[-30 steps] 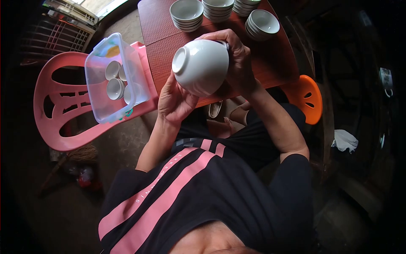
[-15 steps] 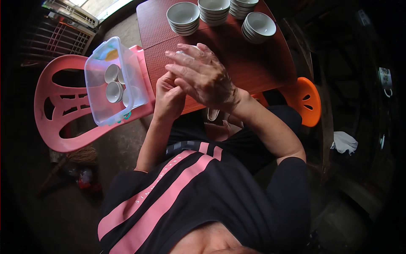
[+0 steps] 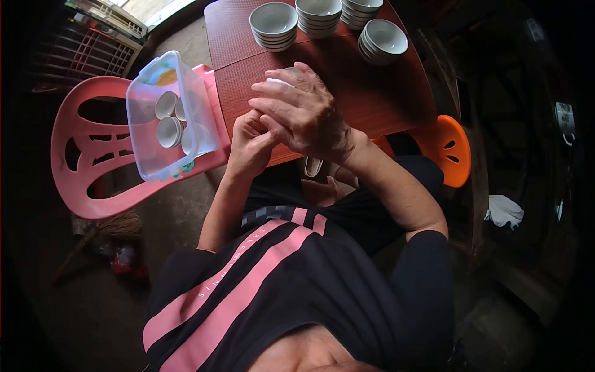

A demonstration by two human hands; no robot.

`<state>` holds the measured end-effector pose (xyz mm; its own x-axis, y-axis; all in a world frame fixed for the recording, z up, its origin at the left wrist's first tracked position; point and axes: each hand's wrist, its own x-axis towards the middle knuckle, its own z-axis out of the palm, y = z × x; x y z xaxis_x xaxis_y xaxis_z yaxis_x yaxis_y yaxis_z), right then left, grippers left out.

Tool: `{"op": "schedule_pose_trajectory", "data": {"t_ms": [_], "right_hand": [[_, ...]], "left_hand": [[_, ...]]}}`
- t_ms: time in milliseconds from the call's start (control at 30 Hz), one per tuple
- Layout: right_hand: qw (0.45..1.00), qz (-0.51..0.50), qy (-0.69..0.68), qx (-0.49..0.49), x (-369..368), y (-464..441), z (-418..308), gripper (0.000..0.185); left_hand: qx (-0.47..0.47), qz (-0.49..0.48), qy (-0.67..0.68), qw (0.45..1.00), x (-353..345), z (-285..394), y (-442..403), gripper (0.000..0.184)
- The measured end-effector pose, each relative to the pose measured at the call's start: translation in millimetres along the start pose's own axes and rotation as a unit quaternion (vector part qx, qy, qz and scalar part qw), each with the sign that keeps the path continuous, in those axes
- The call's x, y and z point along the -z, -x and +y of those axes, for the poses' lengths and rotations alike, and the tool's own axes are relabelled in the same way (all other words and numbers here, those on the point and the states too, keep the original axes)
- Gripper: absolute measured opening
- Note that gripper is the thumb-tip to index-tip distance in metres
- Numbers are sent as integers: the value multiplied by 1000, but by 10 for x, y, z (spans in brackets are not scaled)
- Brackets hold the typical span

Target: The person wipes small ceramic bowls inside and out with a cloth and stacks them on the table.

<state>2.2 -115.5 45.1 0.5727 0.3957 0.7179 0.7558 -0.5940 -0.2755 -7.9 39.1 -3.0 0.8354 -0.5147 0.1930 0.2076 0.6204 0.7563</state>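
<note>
My right hand [image 3: 304, 115] lies curled over a white bowl [image 3: 281, 82], which is almost wholly hidden; only a small pale part shows by the fingertips. Against its underside my left hand [image 3: 251, 141] is closed, thumb and fingers pinched together, at the bowl's near side. Both hands are above the near edge of the red-brown table [image 3: 242, 77]. Beyond them stand stacks of white bowls: one [image 3: 273, 26] at the left, one [image 3: 318, 15] in the middle, one [image 3: 359, 12] behind, and a tilted one [image 3: 382, 42] at the right.
A clear plastic bin [image 3: 144, 139] holding several small white cups [image 3: 168, 131] rests on a pink chair [image 3: 65, 155] at the left. An orange stool [image 3: 452, 149] is at the table's right. A white cloth [image 3: 505, 211] hangs at far right.
A second ago the bowl showed large and tipped between my hands, its foot ring towards the left. It has since moved down and behind my right hand, and my left hand has closed.
</note>
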Motion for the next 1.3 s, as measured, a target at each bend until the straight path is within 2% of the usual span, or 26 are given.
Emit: {"op": "schedule_pose_trajectory", "data": {"t_ms": [67, 100, 133, 167, 200, 233, 300, 333, 400, 500, 533, 567, 633, 667, 733, 767, 800, 867, 900, 967, 1000, 1100, 1200, 1233, 1267, 1300], "right_hand": [[993, 14, -84, -82, -59, 31, 187, 21], [998, 24, -55, -29, -95, 31, 294, 21], [924, 20, -298, -239, -100, 60, 336, 23], [750, 13, -509, -422, -73, 39, 347, 25], [648, 10, -589, -483, 0, 4, 307, 29], [648, 10, -589, -482, -53, 63, 364, 29], [364, 50, -773, -517, -139, 109, 402, 35], [370, 46, -755, -540, -137, 169, 391, 37], [374, 39, -745, -551, -99, 166, 392, 37], [395, 24, -740, -545, -35, 134, 462, 38], [404, 2, -747, -528, -42, 155, 526, 39], [521, -8, -669, -530, -11, 113, 499, 38], [683, -42, -556, -473, 34, 26, 404, 35], [653, 19, -580, -487, 27, -2, 377, 28], [492, 101, -687, -525, -92, 80, 466, 28], [438, 88, -734, -512, -123, 85, 484, 29], [437, 98, -733, -512, -124, 117, 485, 29], [358, 98, -765, -526, -99, 123, 458, 28], [336, 99, -791, -501, -198, 168, 543, 26], [335, 106, -801, -485, -227, 248, 649, 28], [336, 111, -808, -471, -195, 260, 668, 30], [407, 142, -700, -568, -3, 189, 669, 34], [470, 178, -700, -507, 258, 191, 826, 47], [447, 184, -721, -496, 339, 186, 893, 48], [486, 222, -696, -480, 473, 115, 823, 49], [487, 222, -696, -479, 478, 118, 828, 49]], "left_hand": [[42, 55, -101, 992, -126, 76, -18, 37], [47, 61, -92, 993, -159, 79, -11, 37], [47, 60, -92, 993, -170, 67, -2, 37], [32, 64, -89, 993, -172, 52, 5, 37], [18, 67, -87, 994, -174, 40, 9, 37], [17, 66, -88, 994, -183, 26, 8, 37], [-17, 77, -64, 995, -203, -19, 17, 38], [-14, 78, -64, 995, -197, -37, 23, 38], [-4, 89, -214, 973, -179, -64, 25, 35], [62, 32, -248, 966, -260, 98, -63, 40], [66, 33, -124, 989, -387, 187, -114, 43], [94, 35, -79, 992, -277, 215, -150, 42], [115, 50, 18, 992, -198, 252, -188, 32], [125, 44, 14, 991, -237, 233, -202, 32], [5, 81, -101, 992, -355, 168, -215, 29], [2, 85, -188, 978, -337, 150, -200, 25], [-19, 69, -302, 951, -350, 115, -202, 23], [-30, 28, -521, 852, -318, 61, -217, 24], [-28, 26, -523, 851, -252, 47, -301, 24], [-208, -108, -708, 667, -133, 45, -492, 30], [-198, -114, -719, 656, -151, 82, -507, 34], [-189, -137, -778, 583, -34, 174, -507, 33], [-158, -184, -805, 541, 62, 228, -525, 33], [-146, -192, -814, 529, 113, 201, -530, 29], [-146, -191, -814, 528, 147, 181, -537, 29], [-129, -211, -810, 531, 171, 159, -545, 27]]}}
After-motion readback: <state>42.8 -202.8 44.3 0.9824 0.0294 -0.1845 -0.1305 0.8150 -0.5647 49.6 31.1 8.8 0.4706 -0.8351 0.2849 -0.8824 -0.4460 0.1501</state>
